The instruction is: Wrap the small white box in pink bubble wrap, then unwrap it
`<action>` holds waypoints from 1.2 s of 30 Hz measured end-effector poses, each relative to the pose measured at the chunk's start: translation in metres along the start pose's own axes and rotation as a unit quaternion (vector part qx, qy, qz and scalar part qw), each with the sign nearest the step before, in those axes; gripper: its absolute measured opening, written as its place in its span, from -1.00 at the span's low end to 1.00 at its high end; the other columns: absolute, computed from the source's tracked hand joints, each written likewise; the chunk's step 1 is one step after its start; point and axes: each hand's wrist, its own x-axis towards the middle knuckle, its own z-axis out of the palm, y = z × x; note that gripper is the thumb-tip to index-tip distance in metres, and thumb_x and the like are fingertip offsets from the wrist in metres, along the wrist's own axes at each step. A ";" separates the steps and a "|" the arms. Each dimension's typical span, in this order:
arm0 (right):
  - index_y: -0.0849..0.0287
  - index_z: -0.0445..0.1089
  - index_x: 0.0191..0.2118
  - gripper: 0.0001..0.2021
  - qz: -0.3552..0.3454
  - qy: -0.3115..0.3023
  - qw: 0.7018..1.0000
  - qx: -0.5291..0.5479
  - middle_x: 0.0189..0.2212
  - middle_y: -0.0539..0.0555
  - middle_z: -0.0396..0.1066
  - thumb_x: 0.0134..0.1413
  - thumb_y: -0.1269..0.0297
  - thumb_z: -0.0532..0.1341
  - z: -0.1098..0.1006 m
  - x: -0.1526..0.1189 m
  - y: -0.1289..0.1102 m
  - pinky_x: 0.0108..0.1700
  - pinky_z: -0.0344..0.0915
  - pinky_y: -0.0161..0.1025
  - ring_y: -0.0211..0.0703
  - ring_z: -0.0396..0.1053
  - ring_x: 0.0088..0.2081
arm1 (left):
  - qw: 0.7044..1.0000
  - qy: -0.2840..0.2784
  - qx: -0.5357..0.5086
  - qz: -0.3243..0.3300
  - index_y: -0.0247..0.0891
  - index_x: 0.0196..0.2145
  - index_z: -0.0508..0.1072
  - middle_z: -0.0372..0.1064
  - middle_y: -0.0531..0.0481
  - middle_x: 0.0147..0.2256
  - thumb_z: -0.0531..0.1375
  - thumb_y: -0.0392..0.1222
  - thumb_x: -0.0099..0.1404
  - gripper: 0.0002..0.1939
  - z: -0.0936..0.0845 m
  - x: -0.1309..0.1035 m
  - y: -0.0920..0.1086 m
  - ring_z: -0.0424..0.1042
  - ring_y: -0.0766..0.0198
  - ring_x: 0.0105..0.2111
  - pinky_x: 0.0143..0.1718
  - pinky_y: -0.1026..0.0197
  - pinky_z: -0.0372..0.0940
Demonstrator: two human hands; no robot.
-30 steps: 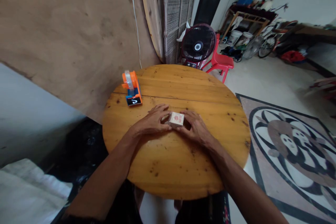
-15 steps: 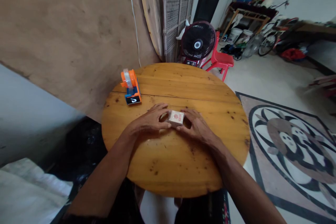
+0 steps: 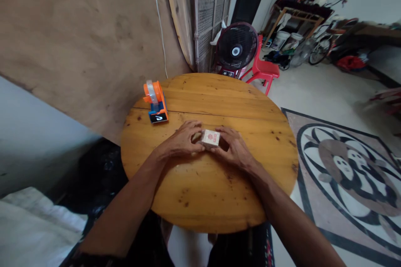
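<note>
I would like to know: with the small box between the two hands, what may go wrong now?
The left hand and right hand have their fingertips at opposite ends of the small box; uneven pressure might turn it. The tape dispenser stands near the edge of the table, so a bump might push it off.

- Hands [image 3: 185, 138]: 2
- Box [image 3: 211, 138]: 1
- Tape dispenser [image 3: 159, 108]: 1
- Round table [image 3: 213, 200]: 1
- Maroon fan [image 3: 236, 51]: 1
- Red chair [image 3: 266, 69]: 1
- Bicycle [image 3: 321, 50]: 1
- White buckets [image 3: 280, 40]: 2
- Panda figures [image 3: 344, 171]: 2
</note>
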 end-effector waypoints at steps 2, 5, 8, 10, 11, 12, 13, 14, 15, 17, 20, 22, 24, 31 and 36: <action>0.13 0.40 0.03 -0.51 0.004 -0.010 1.000 -0.006 0.10 0.21 0.36 0.06 -0.06 0.24 0.000 0.000 -0.001 0.15 0.15 0.13 0.14 0.25 0.14 | 1.000 -0.009 0.009 -0.005 -0.25 0.07 0.39 0.04 -0.23 0.29 0.26 -0.02 0.07 -0.40 0.000 -0.001 0.000 -0.03 -0.10 0.31 0.30 -0.14 -0.04; 0.15 0.39 0.03 -0.51 0.009 -0.017 1.000 -0.011 0.10 0.22 0.36 0.07 -0.05 0.23 -0.002 0.000 -0.003 0.14 0.17 0.12 0.13 0.26 0.12 | 1.000 -0.020 0.020 -0.005 -0.23 0.09 0.36 0.01 -0.21 0.31 0.25 0.01 0.10 -0.40 0.001 -0.002 -0.002 -0.08 -0.09 0.33 0.31 -0.15 -0.07; 0.14 0.35 0.09 -0.46 0.012 -0.024 1.000 -0.007 0.12 0.22 0.34 0.05 -0.07 0.23 -0.003 0.000 -0.004 0.16 0.15 0.12 0.14 0.25 0.14 | 0.999 -0.026 0.020 0.003 -0.26 0.16 0.28 -0.03 -0.23 0.32 0.25 0.03 0.10 -0.31 0.002 -0.002 -0.004 -0.12 -0.09 0.34 0.32 -0.13 -0.09; 0.13 0.32 0.13 -0.40 0.016 -0.028 0.999 -0.003 0.14 0.23 0.32 0.03 -0.10 0.24 -0.004 0.000 -0.003 0.17 0.14 0.14 0.16 0.23 0.15 | 0.999 -0.027 0.018 0.005 -0.27 0.19 0.25 -0.05 -0.25 0.33 0.26 0.04 0.09 -0.26 0.002 -0.003 -0.005 -0.12 -0.11 0.34 0.32 -0.14 -0.09; 0.13 0.32 0.14 -0.39 0.016 -0.031 0.999 -0.002 0.14 0.23 0.31 0.02 -0.11 0.24 -0.004 -0.001 -0.003 0.17 0.13 0.15 0.17 0.22 0.16 | 0.999 -0.028 0.018 0.005 -0.26 0.18 0.25 -0.06 -0.25 0.33 0.26 0.03 0.09 -0.26 0.002 -0.003 -0.005 -0.12 -0.12 0.34 0.31 -0.15 -0.09; 0.13 0.32 0.14 -0.38 0.014 -0.033 0.999 -0.001 0.15 0.23 0.31 0.02 -0.12 0.24 -0.004 -0.001 -0.003 0.17 0.13 0.15 0.17 0.21 0.17 | 0.999 -0.030 0.019 0.005 -0.26 0.17 0.26 -0.05 -0.25 0.33 0.26 0.03 0.09 -0.28 0.002 -0.003 -0.004 -0.12 -0.12 0.34 0.31 -0.16 -0.08; 0.13 0.33 0.13 -0.40 0.011 -0.036 0.999 -0.001 0.14 0.23 0.31 0.03 -0.11 0.23 -0.004 -0.001 -0.002 0.17 0.13 0.15 0.17 0.21 0.17 | 0.999 -0.030 0.018 0.005 -0.25 0.16 0.28 -0.05 -0.25 0.33 0.26 0.03 0.09 -0.30 0.002 -0.003 -0.003 -0.12 -0.12 0.34 0.31 -0.16 -0.08; 0.12 0.34 0.12 -0.42 0.007 -0.037 0.999 -0.002 0.14 0.22 0.31 0.04 -0.11 0.23 -0.003 -0.001 -0.001 0.17 0.13 0.15 0.16 0.21 0.17 | 0.999 -0.029 0.017 0.004 -0.24 0.14 0.31 -0.04 -0.24 0.32 0.26 0.03 0.09 -0.33 0.002 -0.003 -0.002 -0.11 -0.12 0.33 0.30 -0.16 -0.08; 0.12 0.35 0.10 -0.44 0.003 -0.035 0.999 -0.003 0.14 0.21 0.32 0.05 -0.10 0.23 -0.003 -0.001 -0.001 0.17 0.13 0.15 0.16 0.21 0.17 | 1.000 -0.026 0.015 0.003 -0.24 0.11 0.33 -0.02 -0.23 0.32 0.26 0.03 0.09 -0.36 0.001 -0.003 0.000 -0.10 -0.11 0.33 0.30 -0.16 -0.07; 0.11 0.37 0.08 -0.47 -0.002 -0.027 1.000 -0.005 0.14 0.20 0.32 0.05 -0.08 0.24 -0.001 -0.001 0.000 0.17 0.13 0.15 0.16 0.21 0.17 | 1.000 -0.019 0.013 0.004 -0.23 0.06 0.38 0.01 -0.22 0.31 0.26 0.03 0.09 -0.41 0.000 -0.002 0.001 -0.09 -0.09 0.33 0.30 -0.14 -0.05; 0.12 0.38 0.06 -0.48 -0.007 -0.008 1.000 -0.005 0.15 0.18 0.31 0.05 -0.08 0.24 0.000 -0.001 0.000 0.16 0.13 0.13 0.15 0.21 0.17 | 1.000 -0.008 0.012 0.010 -0.26 0.01 0.41 0.05 -0.23 0.28 0.28 0.00 0.06 -0.44 -0.001 -0.002 0.001 -0.06 -0.07 0.32 0.30 -0.10 -0.04; 0.13 0.39 0.05 -0.48 -0.006 -0.006 1.000 -0.004 0.15 0.19 0.32 0.05 -0.08 0.24 0.000 -0.001 -0.002 0.17 0.13 0.13 0.15 0.21 0.17 | 1.000 -0.005 0.015 0.011 -0.28 0.01 0.41 0.05 -0.24 0.28 0.29 -0.01 0.06 -0.43 0.000 -0.002 0.000 -0.06 -0.07 0.32 0.31 -0.09 -0.05; 0.13 0.39 0.04 -0.49 -0.002 -0.015 1.000 -0.006 0.13 0.19 0.33 0.06 -0.08 0.23 -0.001 0.000 -0.004 0.16 0.14 0.13 0.15 0.22 0.16 | 1.000 -0.009 0.022 0.007 -0.27 0.01 0.41 0.03 -0.24 0.29 0.29 0.00 0.05 -0.43 0.000 -0.002 -0.002 -0.08 -0.08 0.32 0.30 -0.09 -0.06; 0.16 0.41 0.02 -0.50 -0.001 -0.027 1.000 -0.015 0.11 0.21 0.35 0.07 -0.08 0.22 -0.002 0.000 -0.006 0.15 0.14 0.10 0.14 0.24 0.13 | 0.998 -0.048 0.038 -0.013 -0.30 0.10 0.33 -0.05 -0.28 0.32 0.25 0.01 0.09 -0.36 -0.004 -0.003 0.005 -0.11 -0.11 0.33 0.31 -0.12 -0.09; 0.16 0.38 0.06 -0.46 0.001 -0.030 0.999 -0.011 0.11 0.22 0.34 0.06 -0.09 0.23 -0.003 0.001 -0.007 0.14 0.14 0.09 0.15 0.24 0.13 | 0.998 -0.049 0.036 -0.004 -0.31 0.15 0.27 -0.07 -0.28 0.33 0.25 0.02 0.08 -0.29 -0.004 -0.004 0.003 -0.11 -0.14 0.33 0.31 -0.14 -0.10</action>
